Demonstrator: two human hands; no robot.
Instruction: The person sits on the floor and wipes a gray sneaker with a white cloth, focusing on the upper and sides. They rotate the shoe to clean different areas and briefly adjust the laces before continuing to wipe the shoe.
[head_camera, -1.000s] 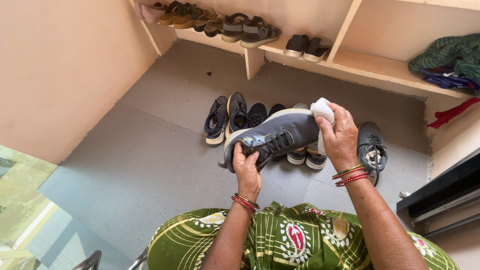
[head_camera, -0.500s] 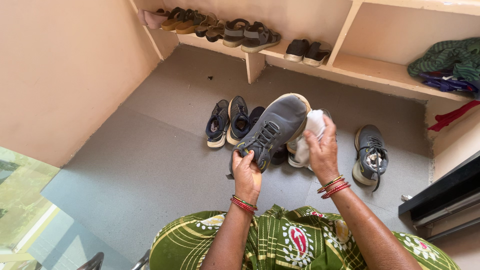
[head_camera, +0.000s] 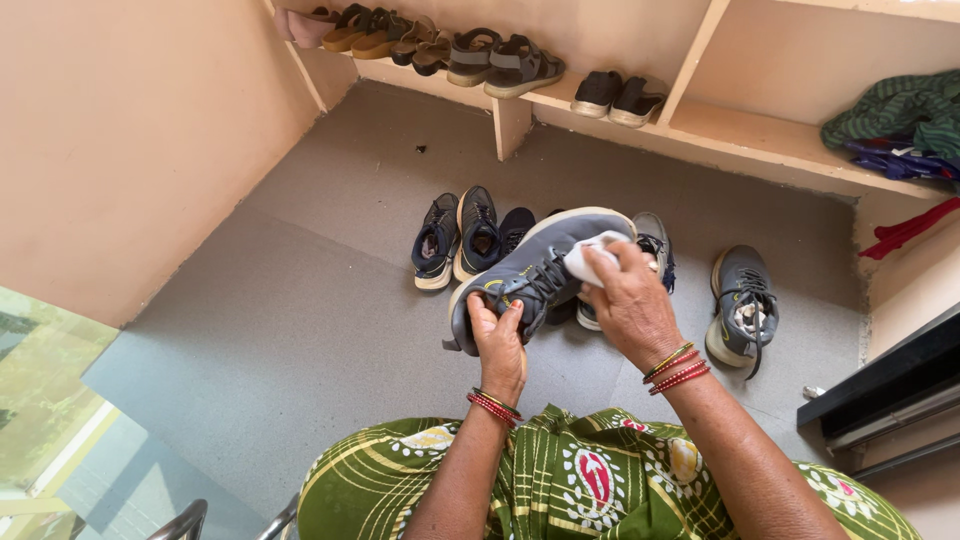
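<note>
Shifted since the earlier frame: cloth (head_camera: 590, 258) moved from the sneaker's toe end onto its side near the laces, sneaker (head_camera: 535, 272) tipped lower and closer. Head view only: left hand (head_camera: 500, 345) closed around the heel end of the grey sneaker, thumb and fingers wrapped over the collar, holding it in the air above the floor (head_camera: 300, 340) with the toe pointing away. Right hand (head_camera: 630, 305) closed on a small white cloth, pressing it against the upper just beside the laces. Red and gold bangles on both wrists; green patterned fabric over the lap below. Possible trouble, as a judgement: held by the heel alone, so a hard push from the cloth could twist the sneaker out of the grip and drop it onto the pairs below; loose laces could also snag the cloth. Grey floor, matte and flat, carrying dark sneakers (head_camera: 460, 240) in a row beyond the hands and one more grey sneaker (head_camera: 742, 300) off to the right. Pale peach walls, low wooden shelf (head_camera: 760, 135) along the far wall with sandals (head_camera: 500, 62) and black shoes (head_camera: 615, 95), green bundled cloth (head_camera: 890, 110) at its right end.
</note>
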